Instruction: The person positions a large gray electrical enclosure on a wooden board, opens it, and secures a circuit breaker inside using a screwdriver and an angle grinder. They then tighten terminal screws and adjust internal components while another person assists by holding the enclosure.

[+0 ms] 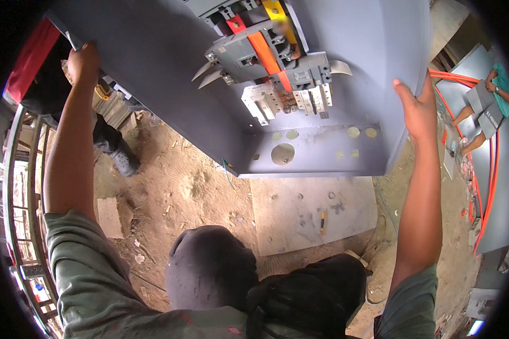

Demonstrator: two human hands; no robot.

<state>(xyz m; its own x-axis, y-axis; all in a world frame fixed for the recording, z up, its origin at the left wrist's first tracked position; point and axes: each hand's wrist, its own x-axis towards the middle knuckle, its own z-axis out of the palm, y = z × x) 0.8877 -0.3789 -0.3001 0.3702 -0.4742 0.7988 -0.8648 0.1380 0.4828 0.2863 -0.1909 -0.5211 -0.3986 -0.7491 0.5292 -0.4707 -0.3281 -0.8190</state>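
Observation:
A grey metal electrical enclosure [169, 62] is tilted up in front of me, its open side toward me. My left hand [83, 63] is closed around its upper left edge. On the right edge my right hand [418, 110] grips the side wall, thumb on the inner face and the other fingers hidden behind. Inside are a large grey circuit breaker [237, 56], red, yellow and orange busbars [262, 50], and a smaller grey breaker [308, 72]. Below them sit white breakers [261, 103]. Round and square holes pierce the bottom wall [316, 161].
A pale board [288, 226] lies on sandy ground below, with a yellow-handled tool [322, 222] and small dark pieces. A block [113, 217] lies left. A person in teal [502, 93] sits at right near orange tubing [488, 195]. Another person's shoe [125, 162] stands at left.

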